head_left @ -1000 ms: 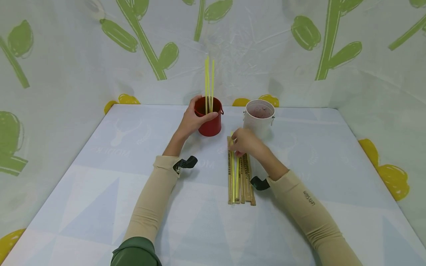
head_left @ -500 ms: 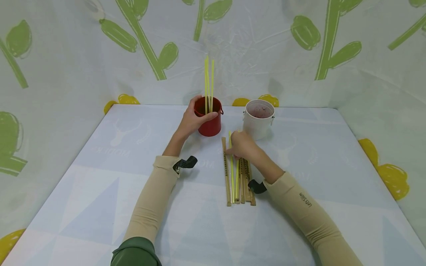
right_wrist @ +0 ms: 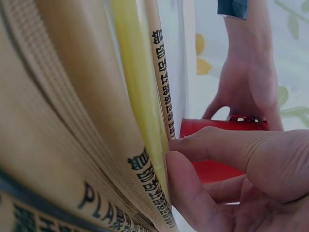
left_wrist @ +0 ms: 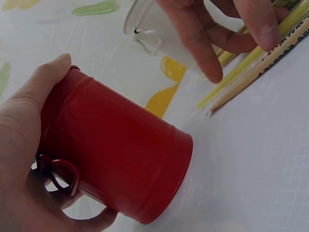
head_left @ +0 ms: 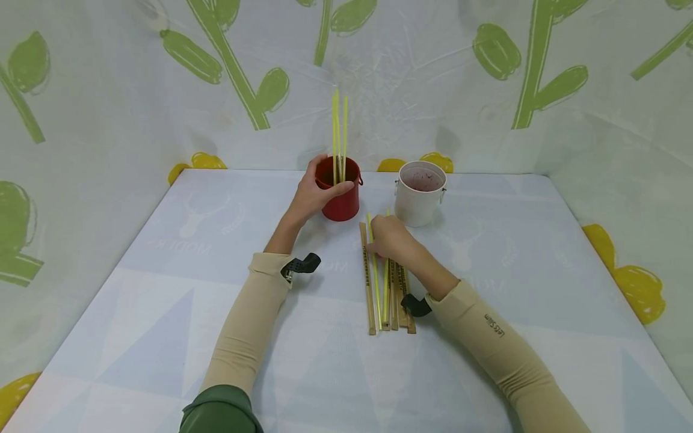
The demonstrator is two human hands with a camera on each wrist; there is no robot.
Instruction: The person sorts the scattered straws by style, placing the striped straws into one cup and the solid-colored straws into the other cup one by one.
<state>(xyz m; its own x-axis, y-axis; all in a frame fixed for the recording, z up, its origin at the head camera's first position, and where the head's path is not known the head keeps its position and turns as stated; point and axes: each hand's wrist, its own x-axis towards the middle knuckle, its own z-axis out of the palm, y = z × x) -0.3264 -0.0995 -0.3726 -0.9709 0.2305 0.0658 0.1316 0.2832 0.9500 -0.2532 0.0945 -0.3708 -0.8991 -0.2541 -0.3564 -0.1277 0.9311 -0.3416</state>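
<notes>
My left hand (head_left: 316, 195) grips the red bucket (head_left: 343, 207), thumb on the near side of its rim, fingers round the far side. Several yellow straws (head_left: 335, 129) stand upright in that bucket. Over a row of straws on the table, my right hand (head_left: 396, 239) pinches a yellow straw (head_left: 376, 288) between thumb and finger. A paper-wrapped straw (head_left: 369, 294) lies just left of it. More paper-wrapped straws (head_left: 401, 300) and another yellow straw (head_left: 386, 300) lie to its right, their upper parts partly under the hand. In the right wrist view, printed wrappers (right_wrist: 96, 96) fill the left side.
A white bucket (head_left: 418, 204) stands behind my right hand, to the right of the red one. The table (head_left: 303, 373) has a pale cloth. A patterned sheet (head_left: 400, 78) rises behind and at both sides.
The leftmost wrapped straw has shifted left from the row. The yellow straw by my right fingers has also moved left and tilted slightly. My left hand stays on the red bucket.
</notes>
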